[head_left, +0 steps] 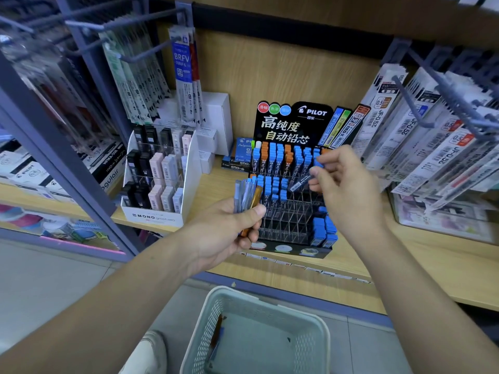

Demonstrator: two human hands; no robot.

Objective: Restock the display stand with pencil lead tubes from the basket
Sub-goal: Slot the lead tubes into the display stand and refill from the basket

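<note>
The left hand (pixel 229 228) grips a bunch of slim plastic tubes (pixel 247 193); the right hand (pixel 348 182) pinches one dark tube (pixel 299 183) over the clear gridded stand (pixel 286 225).

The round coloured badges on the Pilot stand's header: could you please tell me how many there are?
3, side by side at the top left of the header: the red badge leftmost, the green badge in the middle, the blue badge rightmost. None looks hidden.

Bare forearms (pixel 129 287), bare hands (pixel 224 230)
</note>
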